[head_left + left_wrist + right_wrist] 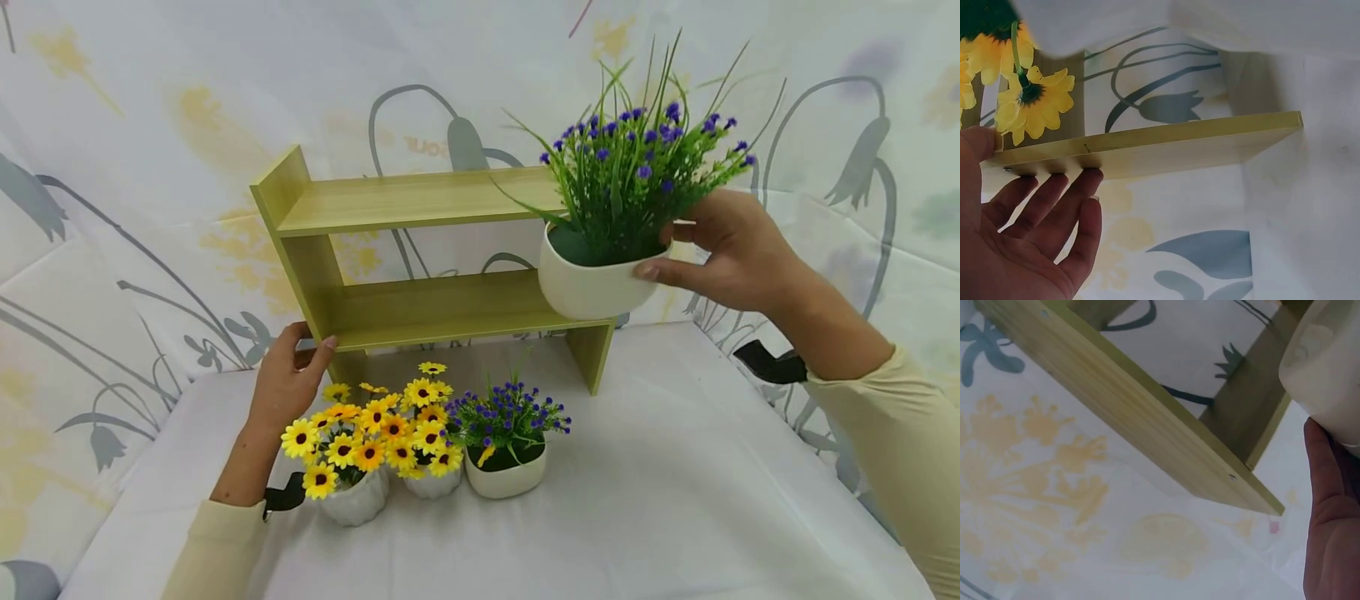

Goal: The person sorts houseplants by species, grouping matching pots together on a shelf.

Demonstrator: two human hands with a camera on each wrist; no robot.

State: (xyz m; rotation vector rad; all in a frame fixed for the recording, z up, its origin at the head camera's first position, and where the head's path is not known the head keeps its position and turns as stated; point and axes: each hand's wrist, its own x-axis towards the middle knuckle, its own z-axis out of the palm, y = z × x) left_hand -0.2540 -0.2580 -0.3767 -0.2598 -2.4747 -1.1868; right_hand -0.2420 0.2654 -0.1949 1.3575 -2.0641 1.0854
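Observation:
My right hand [742, 254] grips the rim of a white pot [592, 287] of artificial purple flowers [637, 150], thumb outside the wall. It holds this potted plant up in front of the right end of a two-tier wooden shelf [420, 200]; the right wrist view shows the pot [1329, 369] near the shelf's side panel [1129, 403]. At the shelf's lower left, my left hand [285, 383] holds the side panel, thumb at the front edge. In the left wrist view, its fingertips [1091, 178] touch the panel's outer face. The plant hides the shelf's upper right end.
Two white pots of yellow flowers [356, 500] [435, 483] stand on the white-covered table [645, 517] before the shelf. Beside them is a second white pot of purple flowers [506, 479]. A flower-printed cloth [187, 125] hangs behind.

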